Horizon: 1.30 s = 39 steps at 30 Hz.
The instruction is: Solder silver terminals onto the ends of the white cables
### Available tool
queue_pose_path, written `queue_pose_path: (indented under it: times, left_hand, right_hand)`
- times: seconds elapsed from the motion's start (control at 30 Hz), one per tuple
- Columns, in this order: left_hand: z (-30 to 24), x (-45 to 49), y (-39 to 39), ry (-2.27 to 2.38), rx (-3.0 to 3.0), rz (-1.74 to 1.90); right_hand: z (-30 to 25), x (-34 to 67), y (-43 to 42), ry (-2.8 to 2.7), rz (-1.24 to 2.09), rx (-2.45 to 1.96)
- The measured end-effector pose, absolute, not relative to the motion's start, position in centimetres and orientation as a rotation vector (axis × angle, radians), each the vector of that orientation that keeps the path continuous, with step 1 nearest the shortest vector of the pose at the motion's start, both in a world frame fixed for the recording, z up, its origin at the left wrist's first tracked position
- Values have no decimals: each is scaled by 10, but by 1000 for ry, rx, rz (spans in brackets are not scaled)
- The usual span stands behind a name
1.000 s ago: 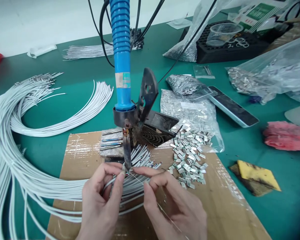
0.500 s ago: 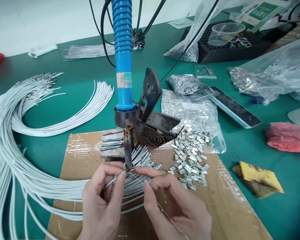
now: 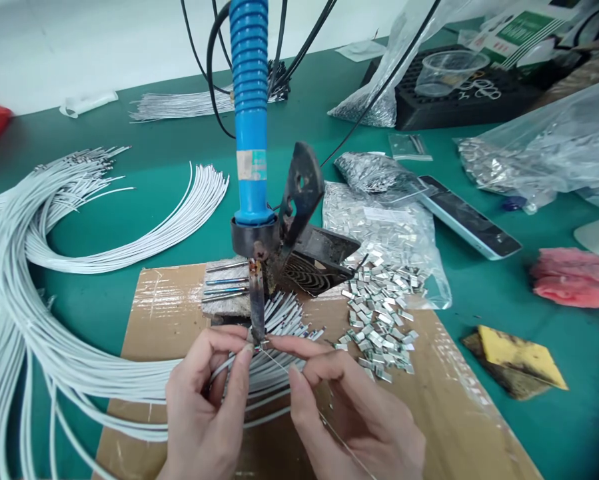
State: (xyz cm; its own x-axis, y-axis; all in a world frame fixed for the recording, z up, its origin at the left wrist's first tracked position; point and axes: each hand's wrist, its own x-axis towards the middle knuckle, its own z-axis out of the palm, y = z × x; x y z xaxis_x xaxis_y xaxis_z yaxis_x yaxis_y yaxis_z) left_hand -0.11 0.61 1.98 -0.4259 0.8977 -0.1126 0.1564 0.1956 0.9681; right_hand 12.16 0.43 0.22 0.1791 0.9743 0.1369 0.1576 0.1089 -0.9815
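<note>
White wire end sits pinched between the thumb and forefinger of your left hand, touching the tip of the upright blue soldering iron, just as a second ago. Your right hand, closed on a thin solder strand, still feeds it to that tip, so the joint seems unfinished. Metal clips lie right of the iron.

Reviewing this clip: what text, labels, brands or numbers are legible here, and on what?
No text reads clearly.
Beige and teal sticker on the blue ribbed soldering iron handle: print too blurred to read.
Green and white carton, top right: lettering too small and blurred.
</note>
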Motion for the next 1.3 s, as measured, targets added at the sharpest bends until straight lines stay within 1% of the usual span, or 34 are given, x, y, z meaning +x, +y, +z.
queue_pose_path:
  times: [0.23, 0.4, 0.67, 1.0, 1.3]
  left_hand:
    - [17, -1, 5, 1749, 965, 1269]
    - [18, 0, 6, 1725, 936, 1285]
    - [21, 1, 11, 1609, 819, 1334]
    - [23, 2, 11, 1585, 738, 1333]
    - [20, -6, 10, 1536, 798, 1282]
  right_hand:
    - [2, 122, 5, -1289, 839, -1352]
    - [1, 123, 6, -1276, 868, -1317]
    - [3, 124, 8, -1315, 837, -1367]
    - [8, 124, 9, -1345, 803, -1378]
    - [10, 125, 9, -1357, 803, -1388]
